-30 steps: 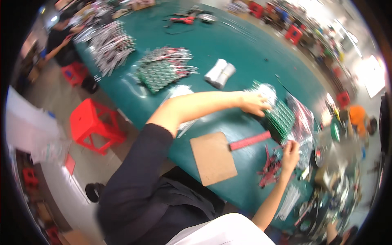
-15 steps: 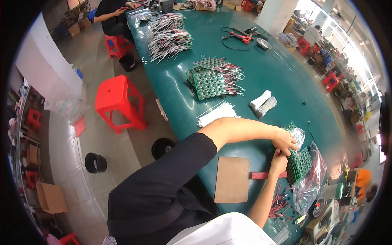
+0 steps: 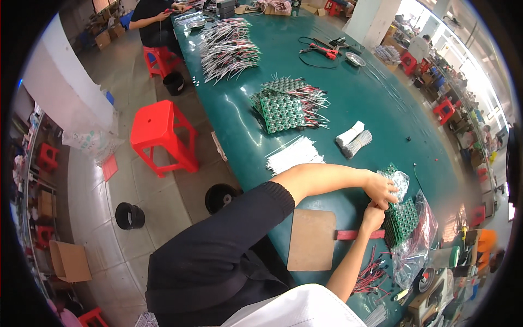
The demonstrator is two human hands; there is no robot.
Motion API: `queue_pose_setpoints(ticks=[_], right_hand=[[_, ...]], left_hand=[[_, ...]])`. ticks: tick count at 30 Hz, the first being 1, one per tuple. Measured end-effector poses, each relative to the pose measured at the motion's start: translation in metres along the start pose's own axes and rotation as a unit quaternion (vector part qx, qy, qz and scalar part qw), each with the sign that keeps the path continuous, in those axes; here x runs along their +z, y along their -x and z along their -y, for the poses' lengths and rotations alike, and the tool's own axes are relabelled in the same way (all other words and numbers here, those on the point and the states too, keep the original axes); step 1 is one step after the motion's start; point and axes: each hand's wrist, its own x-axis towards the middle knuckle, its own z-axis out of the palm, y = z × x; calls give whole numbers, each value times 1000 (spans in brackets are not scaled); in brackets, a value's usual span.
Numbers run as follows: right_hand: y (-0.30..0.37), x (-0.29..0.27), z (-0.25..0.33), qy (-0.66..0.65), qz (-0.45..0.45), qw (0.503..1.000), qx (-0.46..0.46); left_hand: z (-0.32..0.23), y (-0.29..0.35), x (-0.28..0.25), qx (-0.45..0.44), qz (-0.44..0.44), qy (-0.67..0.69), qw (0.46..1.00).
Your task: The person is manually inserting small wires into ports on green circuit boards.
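My left hand [image 3: 379, 188] reaches across from the left, its fingers bent down over the tips of my right hand [image 3: 373, 217]. Both sets of fingers are closed and meet; whatever they pinch is too small or hidden to make out. Right beside them lie stacked green circuit boards [image 3: 404, 220], with a crumpled clear plastic bag [image 3: 402, 182] by the left fingers. A red strip [image 3: 348, 235] passes under my right forearm. To its left is a flat brown board [image 3: 311, 240]. Red and black wires [image 3: 371, 275] lie loose near that forearm.
On the green table [image 3: 376, 109] are white cable ties [image 3: 294, 155], two tied bundles [image 3: 354, 139], more circuit boards with wires [image 3: 282, 111] and a wire heap [image 3: 229, 49]. Another plastic bag [image 3: 417, 245] lies at right. A red stool [image 3: 158, 128] stands left; another person sits at the far end.
The whole view has shifted slightly. My two hands stay together beside the circuit boards, with hardly any change in their fingers.
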Motion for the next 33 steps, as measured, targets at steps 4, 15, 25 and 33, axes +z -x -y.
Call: queue_pose_setpoints(ticks=[4,15,25,33], right_hand=[[-1,7,-6,6,-31,999,-19],[2,6,-6,11,-29,998,-50],[-4,-4,-13,37,5,999,-14],[1,-3,1,15,-4,1000,21]], left_hand=[[-2,2,2,-20,-22,-6,1000],[-1,10,7,-44,-65,36,996],[-5,10,4,-32,-61,50,996],[1,8,3,-17,-82,102,991]])
